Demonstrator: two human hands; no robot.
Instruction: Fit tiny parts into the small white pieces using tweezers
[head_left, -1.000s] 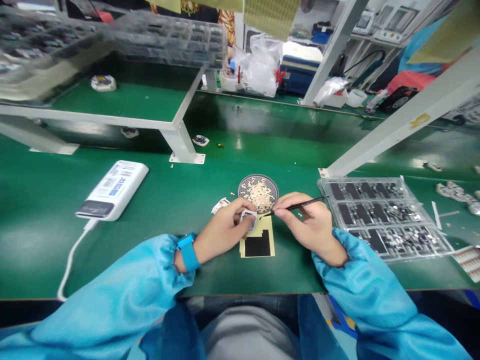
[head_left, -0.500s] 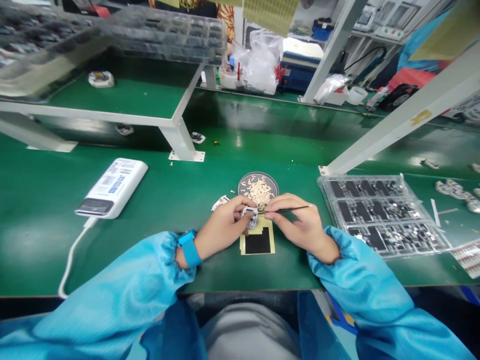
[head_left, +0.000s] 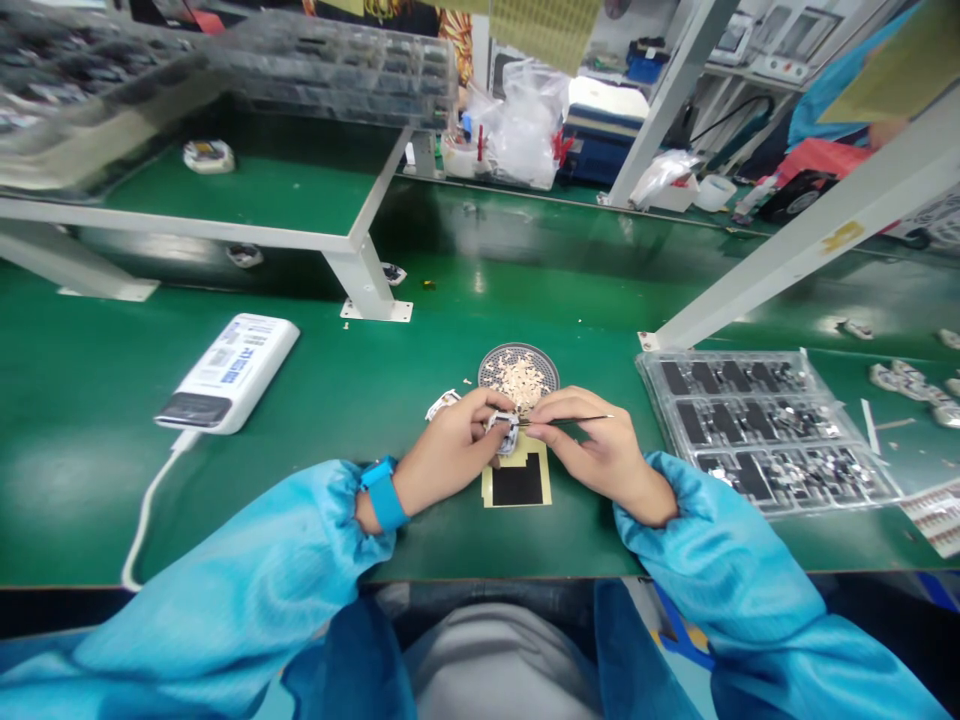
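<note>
My left hand (head_left: 456,447) pinched the white housing (head_left: 511,438) | judged light, stiff; rim hold suited | my right hand (head_left: 600,450) clamped the slim tool (head_left: 576,419) beside it

In one left hand (head_left: 456,440), one small white part (head_left: 508,436); in one right hand (head_left: 602,455), one thin dark tool (head_left: 581,418). Just beyond the hands sits one round dish (head_left: 487,364); left of them, one white device (head_left: 238,362); right, a clear tray (head_left: 720,356) with three rows of compartments.
</note>
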